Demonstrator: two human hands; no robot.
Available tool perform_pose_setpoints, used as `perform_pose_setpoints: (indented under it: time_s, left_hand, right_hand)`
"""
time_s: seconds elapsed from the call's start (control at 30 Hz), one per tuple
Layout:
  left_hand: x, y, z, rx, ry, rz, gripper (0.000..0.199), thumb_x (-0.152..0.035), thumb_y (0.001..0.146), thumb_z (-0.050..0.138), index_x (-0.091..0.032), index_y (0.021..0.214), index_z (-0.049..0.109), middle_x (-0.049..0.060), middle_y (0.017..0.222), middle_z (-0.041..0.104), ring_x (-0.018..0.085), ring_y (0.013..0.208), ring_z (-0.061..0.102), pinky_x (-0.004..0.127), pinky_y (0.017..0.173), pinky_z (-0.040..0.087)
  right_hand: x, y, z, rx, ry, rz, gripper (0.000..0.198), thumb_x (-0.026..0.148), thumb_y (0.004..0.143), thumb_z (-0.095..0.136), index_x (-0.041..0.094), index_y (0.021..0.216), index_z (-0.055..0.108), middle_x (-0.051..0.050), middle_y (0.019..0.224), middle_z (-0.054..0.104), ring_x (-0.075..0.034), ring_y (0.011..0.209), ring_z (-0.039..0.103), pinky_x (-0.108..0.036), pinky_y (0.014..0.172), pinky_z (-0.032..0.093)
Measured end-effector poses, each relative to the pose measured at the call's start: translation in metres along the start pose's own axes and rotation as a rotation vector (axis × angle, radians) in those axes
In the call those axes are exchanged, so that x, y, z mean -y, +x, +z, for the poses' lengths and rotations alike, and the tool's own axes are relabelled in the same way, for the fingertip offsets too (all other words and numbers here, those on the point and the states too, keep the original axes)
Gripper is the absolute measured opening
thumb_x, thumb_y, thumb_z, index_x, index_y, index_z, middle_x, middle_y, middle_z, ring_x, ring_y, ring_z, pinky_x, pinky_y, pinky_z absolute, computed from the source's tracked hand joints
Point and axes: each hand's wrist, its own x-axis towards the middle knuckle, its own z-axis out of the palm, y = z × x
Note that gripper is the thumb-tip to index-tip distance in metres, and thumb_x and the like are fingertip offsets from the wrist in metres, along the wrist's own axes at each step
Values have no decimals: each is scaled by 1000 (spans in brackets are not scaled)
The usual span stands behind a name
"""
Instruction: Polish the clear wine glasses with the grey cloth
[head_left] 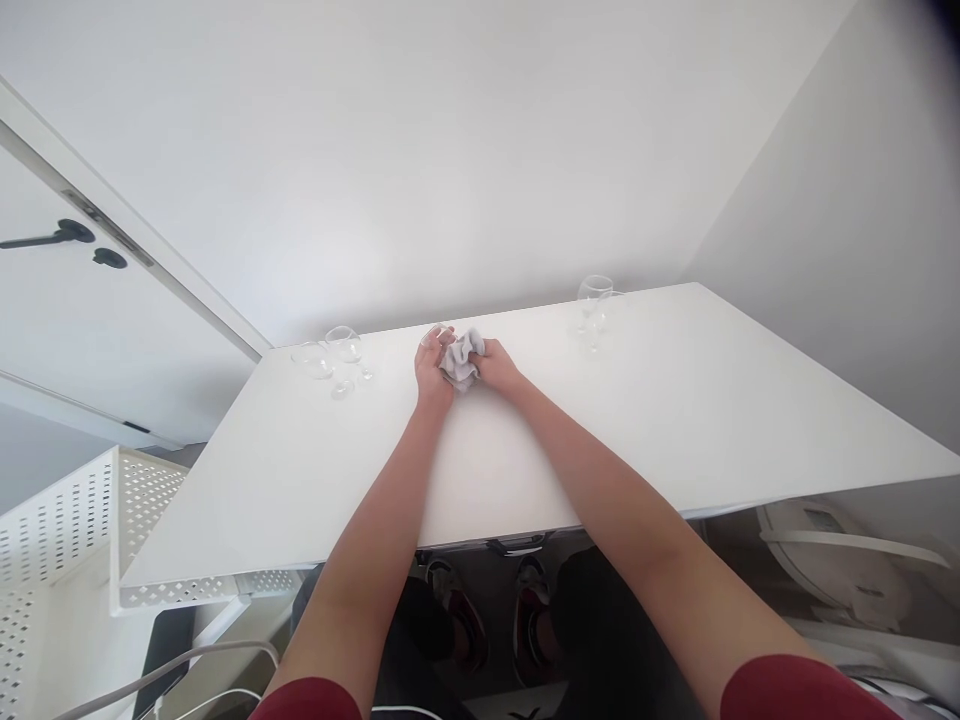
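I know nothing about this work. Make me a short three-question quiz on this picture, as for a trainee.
1. What does the right hand grip?
2. True or false: the left hand touches the door handle.
3. The stemmed glasses at the picture's left are: A) on the floor; B) on the tabletop; C) in a basket.

Key:
1. A light grey cloth.
2. False; it holds a clear glass.
3. B.

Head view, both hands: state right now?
Left hand: closed around a clear glass.
Right hand: closed on a crumpled grey cloth, bunched beside the left hand.
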Motion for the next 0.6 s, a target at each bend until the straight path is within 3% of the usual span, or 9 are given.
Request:
perform_pose_setpoints:
  time_s: [0.07,0.17,0.23,0.3,0.43,0.6]
  left_hand:
    - [0,-1,0,2,-3,16,48,-61,84,78,-23,112,70,11,125,73,26,119,69,41,101,55]
    - [0,0,-1,-14,-38,20,51,-63,83,78,-22,111,69,13,126,71,27,120,68,41,102,55]
    - [0,1,-2,-32,-53,13,52,-65,83,77,-21,111,69,13,127,70,27,120,68,42,100,55]
    - [0,1,-3,-44,-52,9,53,-64,83,77,-21,113,68,14,130,68,27,119,68,42,98,55]
    - [-2,1,-1,-44,-53,26,49,-62,86,76,-22,112,67,13,131,68,26,122,66,40,100,55]
    - [-4,2,0,-12,-89,80,41,-59,92,71,-24,113,65,13,134,65,22,122,65,38,102,54]
  right_hand:
    - [1,0,-4,-47,40,18,22,39,80,72,18,77,70,-3,77,72,-20,76,63,-31,71,49]
    - [7,-4,-10,152,112,31,34,42,75,81,18,98,75,-7,96,77,-23,87,68,-34,79,53]
    - [11,-7,-10,275,81,-39,41,37,73,84,19,108,74,-7,106,77,-24,93,68,-34,84,53]
    - [12,-8,-9,273,4,-117,36,32,72,82,19,105,73,-6,103,76,-23,93,67,-34,84,52]
    - [6,-3,-7,116,-19,-121,20,32,74,71,19,89,70,-3,89,72,-22,86,63,-34,80,51]
    - [0,3,-16,-412,87,-68,19,35,77,65,23,92,65,-2,93,69,-22,93,61,-32,80,52]
